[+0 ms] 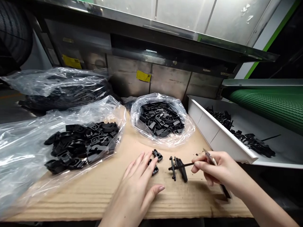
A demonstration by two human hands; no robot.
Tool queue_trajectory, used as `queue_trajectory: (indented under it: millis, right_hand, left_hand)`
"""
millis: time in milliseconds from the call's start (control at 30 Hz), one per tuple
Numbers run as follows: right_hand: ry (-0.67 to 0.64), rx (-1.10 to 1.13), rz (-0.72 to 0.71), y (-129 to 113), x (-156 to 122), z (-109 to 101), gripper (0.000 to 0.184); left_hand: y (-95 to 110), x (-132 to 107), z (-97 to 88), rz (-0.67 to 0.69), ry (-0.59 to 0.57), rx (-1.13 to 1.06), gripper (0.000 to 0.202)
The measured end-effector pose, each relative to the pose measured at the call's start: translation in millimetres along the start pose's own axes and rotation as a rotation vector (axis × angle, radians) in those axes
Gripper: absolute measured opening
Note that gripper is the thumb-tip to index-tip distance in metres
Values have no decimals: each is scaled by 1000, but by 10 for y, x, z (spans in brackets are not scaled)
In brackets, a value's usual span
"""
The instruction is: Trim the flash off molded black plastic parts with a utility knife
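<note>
My right hand (215, 165) pinches the thin stem of a black plastic sprue (174, 168), whose cross bars and a wedge-shaped black part (182, 170) reach left over the cardboard. A slim pointed tool (210, 157), which looks like a craft knife, also sits in that hand; its dark lower end (225, 191) shows below the palm. Palm down, my left hand (137, 186) has its fingers stretched out and the thumb apart. Its fingertips touch or partly cover a small black part (155, 171). A second small black part (157, 155) lies just past them.
A clear bag (163, 142) full of black parts stands mid-back on the cardboard (90, 195). More black parts (82, 145) spill from a bag at left. On the right are a white tray (220, 129) with black sprues and a green conveyor belt (272, 102).
</note>
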State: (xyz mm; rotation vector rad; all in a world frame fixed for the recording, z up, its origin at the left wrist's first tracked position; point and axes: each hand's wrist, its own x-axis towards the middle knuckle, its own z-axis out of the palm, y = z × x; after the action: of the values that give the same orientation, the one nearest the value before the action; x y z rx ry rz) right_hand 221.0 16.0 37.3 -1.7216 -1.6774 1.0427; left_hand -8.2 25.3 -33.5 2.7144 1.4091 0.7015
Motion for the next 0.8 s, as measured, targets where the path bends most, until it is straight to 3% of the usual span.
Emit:
queue_trajectory:
  millis: [167,300,367,467,533,600,700,800]
  right_hand:
    - [-61,199,73,172,167,-25,24]
    - [35,255,55,188,5,-71,32]
    - [232,260,56,261,-165,-110,37]
    - [743,88,134,469,-368,-153,37]
    - [884,-110,159,644,-420,-169,34]
    - [826,-326,124,818,-429,-181,30]
    - [696,-654,73,1015,-458,-173,33]
    - [678,-763,20,1060,-545,-77,49]
  left_hand:
    - [13,52,45,28,-27,12,43]
    - [-21,0,14,31,30,0,34]
    - [-17,-8,-30,-2,36,0,30]
    - [28,53,-110,-66,-19,14,24]
    - [68,119,-160,-90,-90,0,15]
    - [110,166,-199,-99,-117,-103,13]
    - [190,157,-224,-132,-33,-408,17]
    - [297,87,-200,-242,10,-683,17]
